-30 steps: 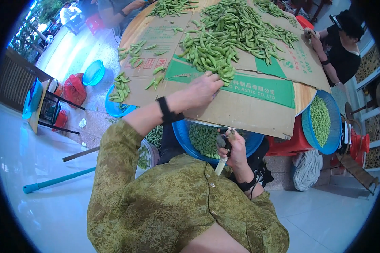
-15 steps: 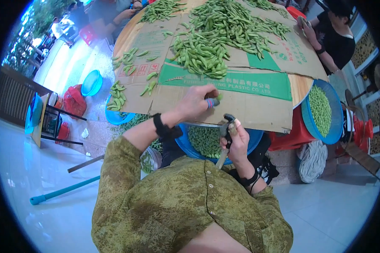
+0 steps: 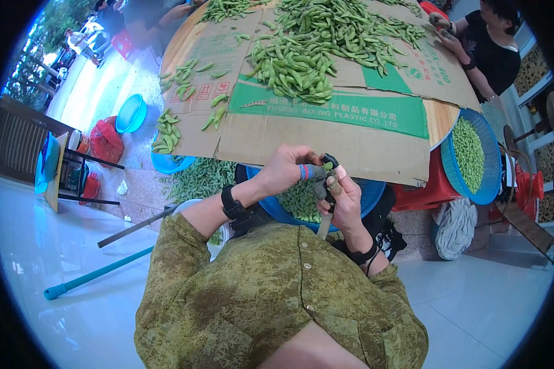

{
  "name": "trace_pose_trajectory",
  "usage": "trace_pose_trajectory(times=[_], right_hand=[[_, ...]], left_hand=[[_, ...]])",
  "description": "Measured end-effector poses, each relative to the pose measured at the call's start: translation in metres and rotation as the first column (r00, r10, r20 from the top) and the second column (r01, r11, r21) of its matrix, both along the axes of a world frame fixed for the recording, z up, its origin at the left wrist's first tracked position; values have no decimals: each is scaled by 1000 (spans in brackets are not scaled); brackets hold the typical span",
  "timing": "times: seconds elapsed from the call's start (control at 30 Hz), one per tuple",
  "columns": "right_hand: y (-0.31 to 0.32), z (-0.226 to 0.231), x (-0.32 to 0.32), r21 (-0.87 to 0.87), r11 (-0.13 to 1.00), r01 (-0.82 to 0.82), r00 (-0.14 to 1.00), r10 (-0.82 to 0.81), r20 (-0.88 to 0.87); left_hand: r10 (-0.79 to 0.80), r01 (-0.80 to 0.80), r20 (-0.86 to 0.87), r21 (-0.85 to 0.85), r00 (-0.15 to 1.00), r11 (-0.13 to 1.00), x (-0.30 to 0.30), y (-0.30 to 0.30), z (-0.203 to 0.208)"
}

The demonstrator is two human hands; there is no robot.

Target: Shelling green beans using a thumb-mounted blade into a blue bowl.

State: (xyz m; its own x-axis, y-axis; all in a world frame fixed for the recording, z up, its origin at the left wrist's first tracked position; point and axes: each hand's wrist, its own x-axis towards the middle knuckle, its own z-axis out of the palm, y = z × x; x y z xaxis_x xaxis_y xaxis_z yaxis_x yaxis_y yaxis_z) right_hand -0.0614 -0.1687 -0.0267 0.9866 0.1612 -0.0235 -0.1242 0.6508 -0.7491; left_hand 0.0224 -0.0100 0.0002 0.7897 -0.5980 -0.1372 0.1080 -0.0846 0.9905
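Both hands meet over a blue basin (image 3: pixel 373 200) of shelled green beans (image 3: pixel 298 202), just below the table's near edge. My left hand (image 3: pixel 286 171), with coloured and grey wraps on its fingers, is closed in a pinch on a green bean pod (image 3: pixel 329 166), only a bit of which shows. Against that pod my right hand (image 3: pixel 345 200) is closed too. It has something black about its fingers, and a pale strip (image 3: pixel 325 226) hangs beneath. A large heap of green bean pods (image 3: pixel 301 61) lies farther back on flattened cardboard (image 3: pixel 277 142).
Small groups of pods (image 3: pixel 167 132) lie at the table's left. A blue basket (image 3: pixel 489 166) of shelled beans stands at right on a red stool (image 3: pixel 428 190). Discarded husks (image 3: pixel 203 178) cover the floor at left. A person (image 3: pixel 495 55) works across at right.
My left hand has moved right and down from above the cardboard's edge to my right hand, bringing the pod with it. My right hand has risen slightly.
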Motion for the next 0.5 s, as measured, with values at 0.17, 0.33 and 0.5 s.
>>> trace_pose_trajectory(times=[0.17, 0.33, 0.5], right_hand=[[-3, -6, 0, -31, 999, 21, 999, -22, -33], [-8, -8, 0, 25, 998, -56, 998, 57, -30], [-12, -9, 0, 190, 971, -149, 986, 161, -52]], left_hand=[[18, -15, 36, -87, 999, 996, -4, 2, 2], [-193, 80, -470, -250, 861, 965, 8, 14, -6], [-238, 153, -364, -247, 900, 957, 5, 9, -11]])
